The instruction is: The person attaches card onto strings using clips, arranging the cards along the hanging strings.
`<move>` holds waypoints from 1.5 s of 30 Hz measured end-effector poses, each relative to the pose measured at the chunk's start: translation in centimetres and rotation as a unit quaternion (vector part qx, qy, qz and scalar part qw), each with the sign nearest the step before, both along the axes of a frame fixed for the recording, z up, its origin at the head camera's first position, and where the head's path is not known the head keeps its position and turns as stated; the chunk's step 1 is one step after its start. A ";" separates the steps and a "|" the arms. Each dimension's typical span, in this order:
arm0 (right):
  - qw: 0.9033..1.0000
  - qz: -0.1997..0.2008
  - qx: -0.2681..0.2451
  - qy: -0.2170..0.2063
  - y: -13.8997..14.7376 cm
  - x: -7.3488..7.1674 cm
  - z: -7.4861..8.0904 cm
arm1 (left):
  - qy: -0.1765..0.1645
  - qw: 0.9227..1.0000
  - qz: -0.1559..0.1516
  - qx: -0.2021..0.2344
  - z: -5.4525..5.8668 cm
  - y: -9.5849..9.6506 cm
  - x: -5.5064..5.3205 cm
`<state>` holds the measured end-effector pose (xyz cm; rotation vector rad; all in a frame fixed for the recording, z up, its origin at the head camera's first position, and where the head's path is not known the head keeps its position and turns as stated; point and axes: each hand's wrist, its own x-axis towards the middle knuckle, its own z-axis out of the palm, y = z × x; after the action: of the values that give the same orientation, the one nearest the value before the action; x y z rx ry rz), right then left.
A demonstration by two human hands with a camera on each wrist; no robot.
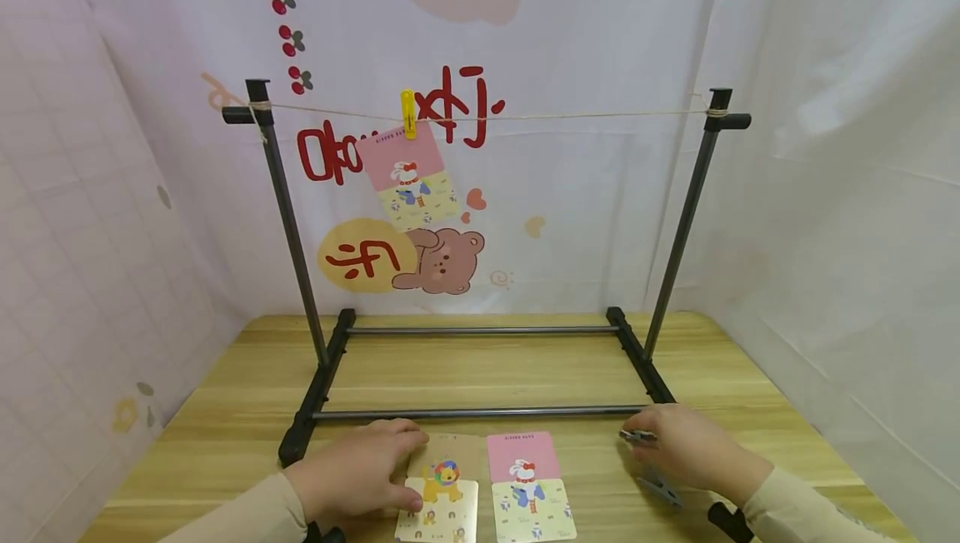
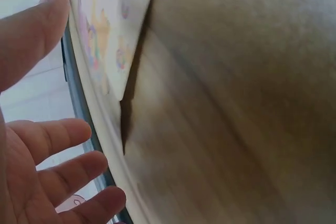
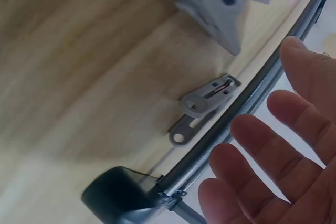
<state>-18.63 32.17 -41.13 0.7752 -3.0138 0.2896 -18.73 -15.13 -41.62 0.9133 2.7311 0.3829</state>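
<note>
My left hand (image 1: 363, 468), fingers spread, is at the left edge of a card with a lion (image 1: 442, 518) that lies on the table. Beside that card lies a pink and yellow rabbit card (image 1: 528, 497). My right hand (image 1: 693, 447) hovers over two grey clothespins at the right, one far clothespin (image 1: 637, 437) and one nearer clothespin (image 1: 660, 490). In the right wrist view its extended fingers (image 3: 262, 150) are apart from both pins. A second rabbit card (image 1: 412, 181) hangs tilted from the string (image 1: 562, 117) by a yellow clothespin (image 1: 408, 114).
A dark rack frame stands on the wooden table (image 1: 480, 368), with a left post (image 1: 288, 210), a right post (image 1: 686, 218) and low crossbars (image 1: 480, 412). The string spans the posts. A printed white curtain (image 1: 585, 218) hangs behind and at the sides.
</note>
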 end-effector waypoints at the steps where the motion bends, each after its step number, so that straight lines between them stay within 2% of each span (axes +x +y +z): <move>1: 1.000 -0.009 0.001 -0.006 0.1 0.0 -0.1 | 0.000 1.000 0.001 0.001 -0.2 0.0 0.0; 6: 0.999 -0.039 0.008 -0.024 0.0 -0.1 -0.4 | 0.004 1.000 0.000 0.003 -0.7 0.2 0.0; 12: 1.000 -0.008 0.015 0.012 0.4 -0.2 -1.2 | 0.031 1.000 -0.006 0.000 -1.0 0.5 0.1; 15: 0.999 -0.004 0.018 0.026 0.4 -0.2 -1.3 | 0.034 0.999 0.010 0.008 -1.1 0.7 0.2; 21: 0.999 -0.044 0.028 0.009 0.0 -0.1 -0.9 | 0.037 0.999 0.039 -0.006 -1.5 1.2 0.0; 24: 0.998 -0.058 0.032 0.005 -0.1 0.0 -0.8 | 0.028 0.998 0.048 -0.011 -1.7 1.2 0.0; 28: 0.997 -0.064 0.038 0.007 -0.1 0.1 -0.8 | 0.009 0.998 0.056 0.006 -1.9 1.1 0.0; 35: 0.996 -0.080 0.042 0.006 -0.4 0.1 -0.8 | -0.004 0.998 0.056 0.019 -1.6 1.1 -0.5; 45: 0.997 -0.068 0.043 0.010 -0.5 0.2 -0.8 | -0.061 0.993 0.088 0.044 -1.5 1.4 -1.1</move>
<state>-18.42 31.68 -41.97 0.5699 -3.0591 0.1490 -19.85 -13.76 -43.12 0.6472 2.7069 0.5754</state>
